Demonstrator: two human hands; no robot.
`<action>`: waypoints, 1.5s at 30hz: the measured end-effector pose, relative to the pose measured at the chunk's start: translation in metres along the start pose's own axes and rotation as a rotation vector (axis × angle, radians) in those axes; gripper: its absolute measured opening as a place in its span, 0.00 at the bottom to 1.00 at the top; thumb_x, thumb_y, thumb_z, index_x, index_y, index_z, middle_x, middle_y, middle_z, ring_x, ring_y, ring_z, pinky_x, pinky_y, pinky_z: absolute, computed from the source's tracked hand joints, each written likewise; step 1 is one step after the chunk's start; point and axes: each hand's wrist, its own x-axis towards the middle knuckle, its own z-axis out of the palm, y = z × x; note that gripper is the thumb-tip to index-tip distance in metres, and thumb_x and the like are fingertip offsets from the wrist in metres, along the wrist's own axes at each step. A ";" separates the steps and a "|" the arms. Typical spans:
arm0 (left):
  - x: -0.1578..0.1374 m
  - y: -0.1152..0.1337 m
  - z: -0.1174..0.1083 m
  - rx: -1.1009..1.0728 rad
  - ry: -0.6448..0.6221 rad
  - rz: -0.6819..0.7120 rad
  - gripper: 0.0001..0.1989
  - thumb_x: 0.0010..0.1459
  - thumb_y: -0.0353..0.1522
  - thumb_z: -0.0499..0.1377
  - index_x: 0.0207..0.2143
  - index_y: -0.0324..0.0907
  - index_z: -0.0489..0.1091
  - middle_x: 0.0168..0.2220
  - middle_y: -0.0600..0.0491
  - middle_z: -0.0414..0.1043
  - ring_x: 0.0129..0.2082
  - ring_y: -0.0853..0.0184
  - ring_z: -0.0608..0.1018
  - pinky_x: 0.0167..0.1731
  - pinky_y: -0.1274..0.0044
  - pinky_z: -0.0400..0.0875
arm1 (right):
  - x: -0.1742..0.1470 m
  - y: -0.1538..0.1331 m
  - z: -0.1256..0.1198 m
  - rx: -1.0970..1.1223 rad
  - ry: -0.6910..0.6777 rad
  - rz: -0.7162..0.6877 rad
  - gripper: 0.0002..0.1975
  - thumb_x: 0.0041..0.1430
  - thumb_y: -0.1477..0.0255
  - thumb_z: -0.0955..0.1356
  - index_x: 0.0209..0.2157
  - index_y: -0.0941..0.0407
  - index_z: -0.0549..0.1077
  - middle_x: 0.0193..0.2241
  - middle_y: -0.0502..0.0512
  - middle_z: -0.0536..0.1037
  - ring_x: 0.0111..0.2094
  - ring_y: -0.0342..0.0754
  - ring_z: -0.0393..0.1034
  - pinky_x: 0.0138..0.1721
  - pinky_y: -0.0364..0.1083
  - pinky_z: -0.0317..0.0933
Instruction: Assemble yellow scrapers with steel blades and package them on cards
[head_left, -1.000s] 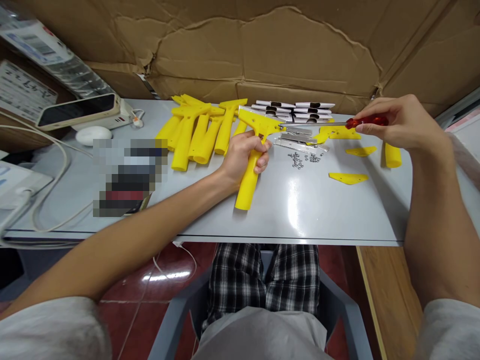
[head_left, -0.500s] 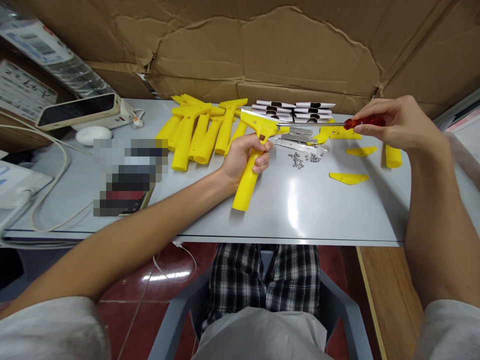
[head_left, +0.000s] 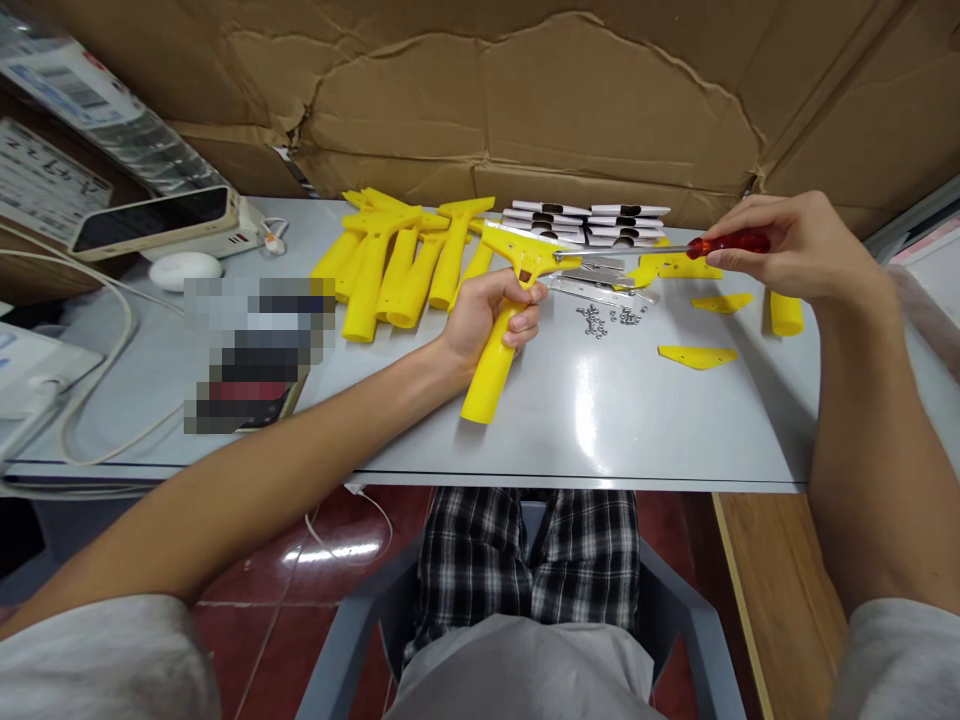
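The fingers (head_left: pixel 523 326) of the left hand (head_left: pixel 480 308) are closed around a yellow T-shaped tool (head_left: pixel 489 375); its head is above these fingers and its open end comes out below them. The right hand (head_left: pixel 821 250) has its fingers pinched on the handle of a red screwdriver (head_left: pixel 739 243). From there the shaft goes to the left, and its tip is at the right end of the tool's head. On the worktop (head_left: pixel 420 430), just to the right of the left fingers, there are thin metal strips (head_left: pixel 592 292) and small shiny parts (head_left: pixel 595 322). Yellow handles (head_left: pixel 367 285) are heaped to the left of the left fingers. Two flat yellow pieces (head_left: pixel 697 357) lie below the right fingers.
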 end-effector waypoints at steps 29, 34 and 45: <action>0.005 0.004 -0.009 0.119 -0.113 0.133 0.11 0.46 0.23 0.56 0.31 0.44 0.59 0.26 0.59 0.65 0.14 0.81 0.60 0.11 0.85 0.50 | 0.026 0.049 0.021 -0.260 -0.124 0.115 0.22 0.51 0.69 0.82 0.47 0.63 0.88 0.47 0.61 0.79 0.37 0.29 0.68 0.40 0.40 0.58; 0.006 0.003 -0.011 0.169 -0.136 0.153 0.14 0.45 0.24 0.61 0.32 0.44 0.59 0.27 0.60 0.67 0.13 0.80 0.62 0.11 0.84 0.51 | 0.022 0.035 0.035 -0.345 -0.229 0.034 0.19 0.56 0.69 0.78 0.50 0.61 0.87 0.48 0.63 0.79 0.41 0.34 0.68 0.46 0.43 0.60; 0.003 0.000 -0.011 0.282 -0.156 0.249 0.11 0.40 0.26 0.61 0.28 0.42 0.62 0.27 0.58 0.69 0.13 0.79 0.64 0.10 0.83 0.55 | 0.005 -0.063 0.120 -0.265 -0.139 -0.317 0.15 0.69 0.67 0.68 0.46 0.55 0.88 0.44 0.59 0.78 0.46 0.44 0.70 0.51 0.45 0.60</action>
